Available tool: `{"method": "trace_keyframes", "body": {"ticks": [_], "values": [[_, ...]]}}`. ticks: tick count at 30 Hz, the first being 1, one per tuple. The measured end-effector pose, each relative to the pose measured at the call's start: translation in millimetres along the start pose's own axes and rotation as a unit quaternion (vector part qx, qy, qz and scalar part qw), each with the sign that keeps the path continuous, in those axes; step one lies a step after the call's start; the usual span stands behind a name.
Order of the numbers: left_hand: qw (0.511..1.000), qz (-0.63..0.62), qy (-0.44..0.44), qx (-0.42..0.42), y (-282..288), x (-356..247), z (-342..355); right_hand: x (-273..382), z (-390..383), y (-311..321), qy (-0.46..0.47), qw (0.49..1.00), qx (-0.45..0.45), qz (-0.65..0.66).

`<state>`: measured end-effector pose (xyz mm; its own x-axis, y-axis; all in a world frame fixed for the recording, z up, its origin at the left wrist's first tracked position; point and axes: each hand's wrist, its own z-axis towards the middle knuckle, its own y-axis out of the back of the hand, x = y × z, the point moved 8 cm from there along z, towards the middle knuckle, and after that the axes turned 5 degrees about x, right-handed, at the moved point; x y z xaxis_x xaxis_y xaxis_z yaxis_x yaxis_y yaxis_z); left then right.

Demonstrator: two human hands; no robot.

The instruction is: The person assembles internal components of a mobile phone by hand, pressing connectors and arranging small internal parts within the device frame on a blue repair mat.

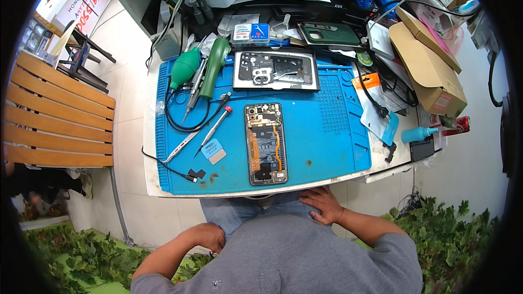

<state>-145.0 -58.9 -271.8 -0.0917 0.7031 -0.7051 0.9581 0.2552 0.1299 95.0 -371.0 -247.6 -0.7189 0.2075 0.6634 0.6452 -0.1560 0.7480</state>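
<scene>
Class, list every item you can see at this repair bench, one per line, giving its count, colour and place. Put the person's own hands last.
Work mat: one, blue, covering the bench top.
Opened phone: one, black with orange flex cables, back off, mat centre.
Phone back cover: one, black on a grey tray, top of mat.
Air blower: one, green, mat's top left.
Green handled tool: one, beside the blower.
Screwdriver: one, red-tipped silver, left of the phone.
Tweezers: one, silver, lower left of mat.
Cardboard boxes: two, brown, right of bench.
Squeeze bottle: one, teal, right edge.
Wooden bench: one, brown, far left.
Left hand: empty, on lap.
Right hand: empty, below the bench edge.
</scene>
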Motion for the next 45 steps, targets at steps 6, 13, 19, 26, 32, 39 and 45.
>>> {"method": "trace_keyframes", "body": {"ticks": [6, 13, 19, 26, 32, 39, 45], "values": [[1.0, 0.004, 0.003, -0.006, 1.3, -0.8, -0.7, 0.5, 0.3, 0.9, -0.003, 1.0, -0.004, 0.004], [1.0, 0.003, -0.003, 0.0, 1.3, -1.6, 0.0, -0.3, -0.7, 0.5, 0.001, 1.0, -0.009, 0.008], [1.0, -0.005, -0.018, -0.008, 1.7, -2.9, -1.1, 0.3, 0.1, 0.3, 0.006, 1.0, -0.011, 0.006], [1.0, -0.01, -0.015, -0.011, 2.6, -3.5, -0.5, 0.7, -0.4, 2.0, 0.002, 1.0, -0.012, 0.008], [1.0, -0.005, -0.006, 0.0, -1.2, 2.2, 3.1, 1.0, 0.5, 4.2, -0.001, 1.0, -0.013, 0.01], [0.992, 0.017, 0.112, -0.063, 46.9, -39.2, -42.1, -2.3, 0.6, 0.8, -0.002, 1.0, -0.01, 0.022], [0.904, 0.084, -0.099, -0.408, 216.1, -223.4, -172.9, -0.6, -0.1, 4.8, 0.005, 0.999, -0.023, 0.035]]}}
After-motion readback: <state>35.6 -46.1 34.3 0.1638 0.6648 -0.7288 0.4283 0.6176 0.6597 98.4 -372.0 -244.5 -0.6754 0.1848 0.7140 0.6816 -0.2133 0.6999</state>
